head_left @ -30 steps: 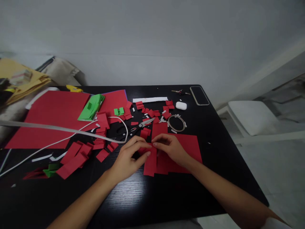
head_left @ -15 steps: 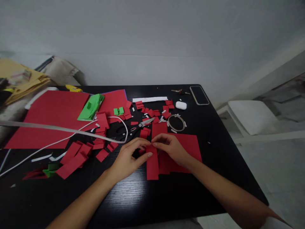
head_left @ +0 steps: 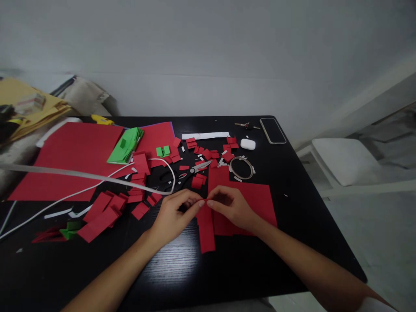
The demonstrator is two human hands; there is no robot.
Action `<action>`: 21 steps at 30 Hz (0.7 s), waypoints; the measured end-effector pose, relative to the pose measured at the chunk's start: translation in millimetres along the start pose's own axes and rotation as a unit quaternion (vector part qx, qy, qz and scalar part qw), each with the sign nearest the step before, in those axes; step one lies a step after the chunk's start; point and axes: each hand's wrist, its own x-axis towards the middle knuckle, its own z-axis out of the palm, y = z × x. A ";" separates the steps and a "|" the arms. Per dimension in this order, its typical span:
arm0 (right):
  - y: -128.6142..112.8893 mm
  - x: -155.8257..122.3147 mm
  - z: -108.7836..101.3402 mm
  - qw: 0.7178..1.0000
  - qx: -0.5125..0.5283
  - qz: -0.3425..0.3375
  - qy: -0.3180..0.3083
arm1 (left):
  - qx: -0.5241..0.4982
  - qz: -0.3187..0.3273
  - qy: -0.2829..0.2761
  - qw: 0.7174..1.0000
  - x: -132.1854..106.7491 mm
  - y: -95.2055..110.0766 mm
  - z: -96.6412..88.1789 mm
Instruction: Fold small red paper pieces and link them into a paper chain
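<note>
Both hands meet at the upper end of a red paper strip (head_left: 206, 232), whose lower part hangs toward the front of the table. My left hand (head_left: 178, 212) pinches its top edge between thumb and forefinger. Close beside it, the thumb and fingers of my right hand (head_left: 231, 206) pinch the same edge. Larger red paper sheets (head_left: 256, 203) lie under and beside the right hand. Just beyond the hands are black-handled scissors (head_left: 198, 167), partly open, and small folded red paper pieces (head_left: 197, 181). The fingertips hide the strip's top edge.
A roll of tape (head_left: 242, 168) with white bits on its rim lies right of the scissors. Farther back are an earbud case (head_left: 248, 144), keys (head_left: 247, 125) and a phone (head_left: 272, 131). Green paper (head_left: 125, 146), a white cable (head_left: 78, 174) and folded red strips (head_left: 103, 212) occupy the left.
Thumbs and fingertips of both hands have come together at the strip's top edge. The strip's lower end has shifted slightly nearer and tilted.
</note>
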 end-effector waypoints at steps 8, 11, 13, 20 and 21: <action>0.6 1.8 -0.6 0.999 -0.001 0.037 -0.019 | -0.025 -0.057 -0.034 0.997 0.4 1.3 -0.2; 0.5 3.2 -1.2 0.998 0.006 0.054 -0.024 | -0.051 -0.095 -0.038 0.993 1.8 1.8 -0.8; 0.7 3.5 -1.1 0.998 0.010 0.060 -0.027 | -0.080 -0.123 -0.045 0.988 3.0 1.8 -0.7; 1.4 3.0 0.5 0.996 0.031 0.069 -0.038 | -0.127 -0.163 -0.048 0.977 1.5 0.5 1.1; 0.8 2.9 0.7 0.997 0.029 0.066 -0.039 | -0.129 -0.162 -0.050 0.977 1.0 0.5 1.4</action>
